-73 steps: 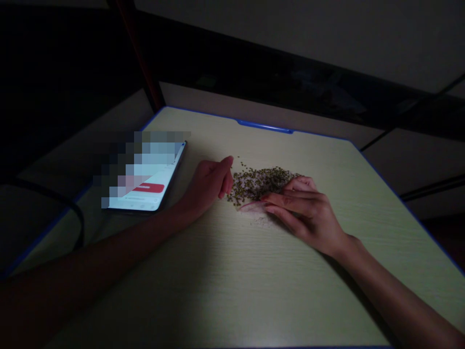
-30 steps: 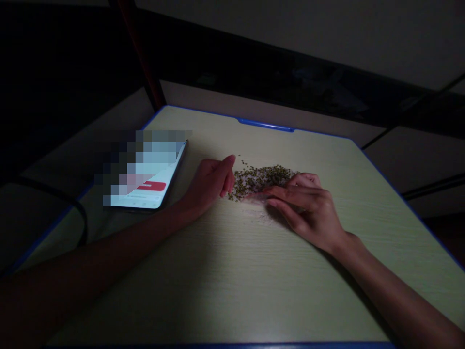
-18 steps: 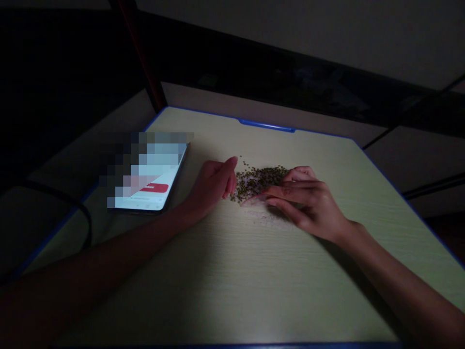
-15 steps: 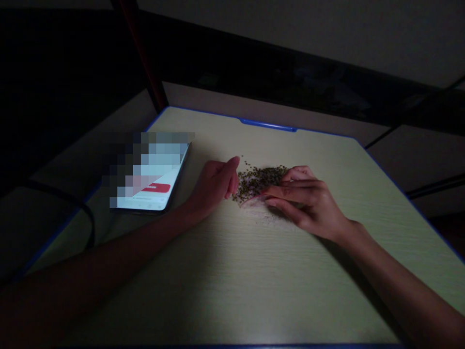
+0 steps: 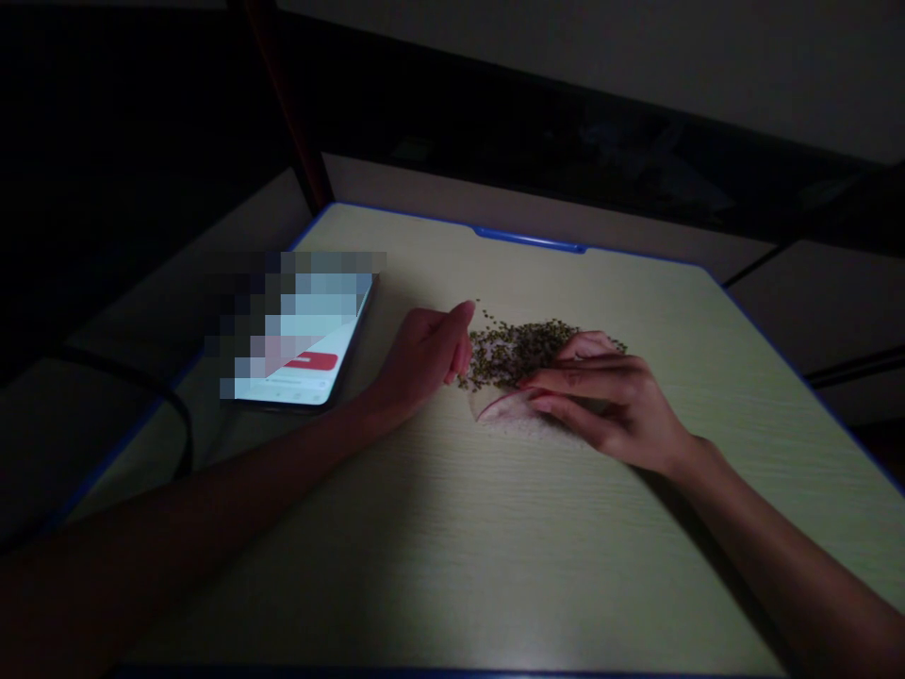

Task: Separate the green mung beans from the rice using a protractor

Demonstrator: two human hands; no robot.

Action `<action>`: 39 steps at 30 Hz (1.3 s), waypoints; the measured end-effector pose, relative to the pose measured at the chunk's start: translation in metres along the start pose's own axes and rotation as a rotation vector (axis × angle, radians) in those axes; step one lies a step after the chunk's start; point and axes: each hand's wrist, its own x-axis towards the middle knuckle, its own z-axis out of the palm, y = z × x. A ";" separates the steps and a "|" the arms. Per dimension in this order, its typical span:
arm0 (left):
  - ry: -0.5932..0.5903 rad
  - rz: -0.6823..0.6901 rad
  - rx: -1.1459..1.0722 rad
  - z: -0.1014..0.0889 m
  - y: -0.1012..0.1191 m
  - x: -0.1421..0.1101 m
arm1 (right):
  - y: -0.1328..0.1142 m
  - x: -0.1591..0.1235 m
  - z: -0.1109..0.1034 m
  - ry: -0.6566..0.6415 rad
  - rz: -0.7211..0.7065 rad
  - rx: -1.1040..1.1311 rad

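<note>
A loose pile of small green seeds, much like mung beans (image 5: 523,344), lies on the pale table. Curled at the pile's left edge, my left hand (image 5: 435,354) has its fingers folded in and its thumb pointing up; anything inside the fingers is hidden. On the near right side of the pile, my right hand (image 5: 612,401) pinches a thin, see-through plastic sheet (image 5: 501,404) between thumb and fingers. The sheet's near edge is bent up from the table, beside the seeds. Some seeds show beyond the right knuckles.
A lit phone (image 5: 321,387) with a partly blurred screen lies left of my left hand. The wood-grain table (image 5: 438,566) has a blue rim, with a blue handle-like piece (image 5: 530,240) at its far edge. A dark cable (image 5: 185,424) curves past the left edge.
My right hand has drawn slightly back from the pile, and more seeds show past it. The sheet's edge is lifted and shows more clearly. My left hand has kept its pose.
</note>
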 end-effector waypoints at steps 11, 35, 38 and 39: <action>-0.016 0.020 -0.005 0.001 0.000 0.001 | -0.009 0.006 0.010 0.122 0.068 -0.082; 0.001 0.009 -0.029 0.001 -0.001 0.001 | -0.005 0.000 0.005 0.132 0.139 -0.147; 0.000 0.007 -0.026 0.001 -0.002 0.001 | -0.005 0.000 0.005 0.143 0.138 -0.143; -0.003 0.009 -0.023 0.001 -0.002 0.001 | -0.004 0.000 0.005 0.146 0.138 -0.142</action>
